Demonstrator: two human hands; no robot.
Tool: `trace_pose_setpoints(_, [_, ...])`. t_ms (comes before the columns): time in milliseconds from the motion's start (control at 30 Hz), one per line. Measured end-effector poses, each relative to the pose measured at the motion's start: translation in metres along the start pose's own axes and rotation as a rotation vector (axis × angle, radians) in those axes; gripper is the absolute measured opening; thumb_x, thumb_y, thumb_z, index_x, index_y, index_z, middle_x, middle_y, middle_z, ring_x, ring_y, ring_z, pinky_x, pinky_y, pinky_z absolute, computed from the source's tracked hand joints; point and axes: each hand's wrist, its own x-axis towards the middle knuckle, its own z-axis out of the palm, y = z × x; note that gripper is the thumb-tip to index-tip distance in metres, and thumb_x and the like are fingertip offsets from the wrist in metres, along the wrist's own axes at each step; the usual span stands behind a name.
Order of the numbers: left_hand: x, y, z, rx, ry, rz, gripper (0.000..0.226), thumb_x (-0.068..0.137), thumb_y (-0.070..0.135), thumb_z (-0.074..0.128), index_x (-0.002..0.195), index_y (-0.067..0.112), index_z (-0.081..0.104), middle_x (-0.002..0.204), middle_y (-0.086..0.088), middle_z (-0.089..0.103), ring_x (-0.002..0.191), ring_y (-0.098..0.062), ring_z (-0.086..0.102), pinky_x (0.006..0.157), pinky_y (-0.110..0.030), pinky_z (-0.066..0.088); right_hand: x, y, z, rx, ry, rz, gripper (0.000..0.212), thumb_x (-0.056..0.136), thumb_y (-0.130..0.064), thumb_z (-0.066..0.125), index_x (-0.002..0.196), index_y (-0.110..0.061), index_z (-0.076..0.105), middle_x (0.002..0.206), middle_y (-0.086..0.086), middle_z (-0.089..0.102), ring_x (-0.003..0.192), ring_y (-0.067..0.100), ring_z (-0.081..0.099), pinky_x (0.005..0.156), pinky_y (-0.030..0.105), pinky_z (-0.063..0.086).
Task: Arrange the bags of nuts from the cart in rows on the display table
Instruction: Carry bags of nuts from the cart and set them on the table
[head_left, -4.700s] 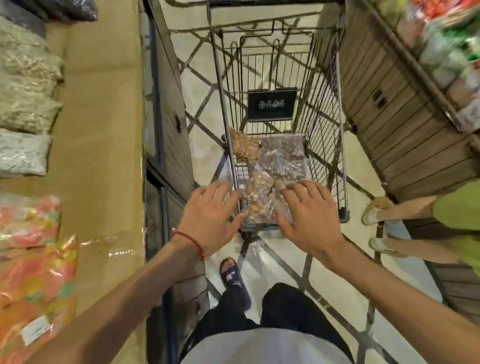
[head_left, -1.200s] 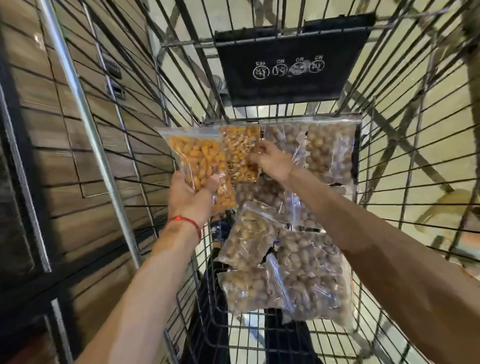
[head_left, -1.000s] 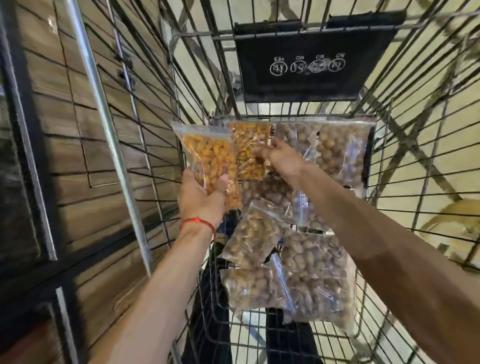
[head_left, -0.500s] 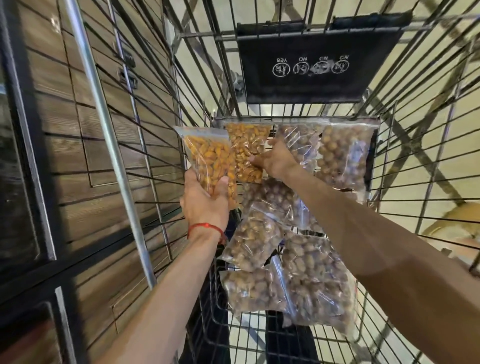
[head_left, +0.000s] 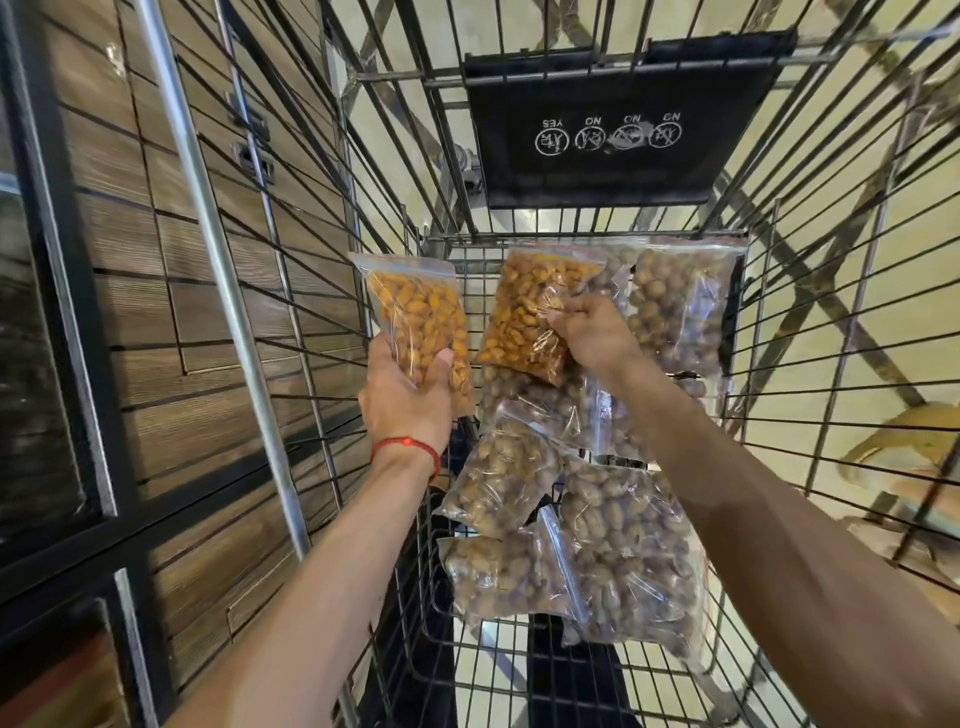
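Orange nuts fill both bags held inside the cart: left hand grips one bag, right hand only pinches the other bag, which could slip onto the brown bags.

In cart, left bag beside right bag; loose bags beneath.

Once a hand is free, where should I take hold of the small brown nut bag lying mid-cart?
Probably its left edge, from above and the left: the small brown bag lies tilted on top, that edge over bare cart wire, while other bags crowd its right side.
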Motion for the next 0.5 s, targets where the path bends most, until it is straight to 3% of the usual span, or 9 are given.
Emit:
trace_pose_setpoints(100, [-0.001,-0.001,0.001,-0.007,-0.03,-0.007,0.041,0.095,0.025,0.074,0.132,0.016,0.059,0.106,0.005,0.07,0.112,-0.02,0.066,0.108,-0.033,0.048,-0.001,0.005,-0.009,-0.02,0.021,0.012,0.042,0.112,-0.023,0.049,0.151,-0.008,0.045,0.151,0.011,0.054,0.139,0.029,0.051,0.117,0.039,0.038])
trace_pose_setpoints(200, [0.002,-0.005,0.002,-0.024,-0.057,-0.034,0.042,0.095,0.024,0.074,0.134,0.017,0.059,0.108,0.005,0.07,0.114,-0.02,0.066,0.11,-0.04,0.049,-0.001,0.0,-0.004,0.041,0.03,-0.027,0.038,0.108,-0.031,0.054,0.14,-0.01,0.053,0.131,0.005,0.063,0.122,0.026,0.062,0.103,0.036,0.043])
trace_pose_setpoints(300, [0.004,-0.007,0.003,-0.062,-0.079,-0.064,0.04,0.094,0.024,0.076,0.13,0.02,0.06,0.11,0.006,0.072,0.108,-0.019,0.069,0.105,-0.043,0.054,0.002,-0.009,0.01,0.037,-0.003,-0.044,0.072,0.099,-0.05,0.069,0.149,-0.006,0.042,0.128,-0.002,0.05,0.119,0.017,0.05,0.114,0.038,0.041])
trace_pose_setpoints(333, [0.005,-0.009,0.003,-0.08,-0.083,-0.075,0.04,0.092,0.024,0.077,0.129,0.021,0.06,0.11,0.006,0.073,0.107,-0.02,0.071,0.102,-0.048,0.056,0.007,-0.01,0.013,-0.004,0.018,-0.034,0.07,0.097,-0.049,0.072,0.144,-0.004,0.046,0.125,0.0,0.056,0.124,0.023,0.059,0.11,0.035,0.045])
trace_pose_setpoints(367, [0.005,-0.01,0.004,-0.094,-0.091,-0.081,0.041,0.091,0.025,0.078,0.128,0.022,0.06,0.109,0.006,0.073,0.106,-0.021,0.072,0.1,-0.05,0.057,0.011,-0.01,0.013,-0.038,0.044,-0.015,0.057,0.098,-0.043,0.073,0.132,-0.004,0.052,0.114,0.001,0.059,0.113,0.025,0.065,0.096,0.029,0.047])
trace_pose_setpoints(400, [0.006,-0.011,0.005,-0.103,-0.094,-0.09,0.041,0.091,0.024,0.078,0.128,0.023,0.06,0.108,0.007,0.073,0.105,-0.021,0.072,0.1,-0.051,0.057,0.008,-0.013,0.013,-0.077,0.062,0.016,0.042,0.1,-0.037,0.072,0.12,-0.005,0.054,0.105,0.001,0.059,0.128,0.021,0.028,0.087,0.026,0.045])
trace_pose_setpoints(433, [0.007,-0.013,0.005,-0.105,-0.095,-0.094,0.041,0.09,0.024,0.079,0.127,0.024,0.061,0.108,0.007,0.073,0.106,-0.021,0.071,0.101,-0.051,0.056,0.009,-0.014,0.011,-0.088,0.057,0.025,0.032,0.1,-0.031,0.072,0.115,-0.008,0.055,0.101,0.001,0.057,0.087,0.011,0.038,0.083,0.026,0.043])
trace_pose_setpoints(500, [0.009,-0.02,0.007,-0.113,-0.099,-0.098,0.035,0.089,0.024,0.08,0.118,0.028,0.061,0.108,0.006,0.074,0.106,-0.024,0.072,0.096,-0.056,0.058,0.01,-0.012,0.008,-0.079,0.044,0.018,0.028,0.1,-0.024,0.073,0.119,-0.007,0.06,0.105,0.003,0.06,0.099,0.021,0.058,0.086,0.028,0.046])
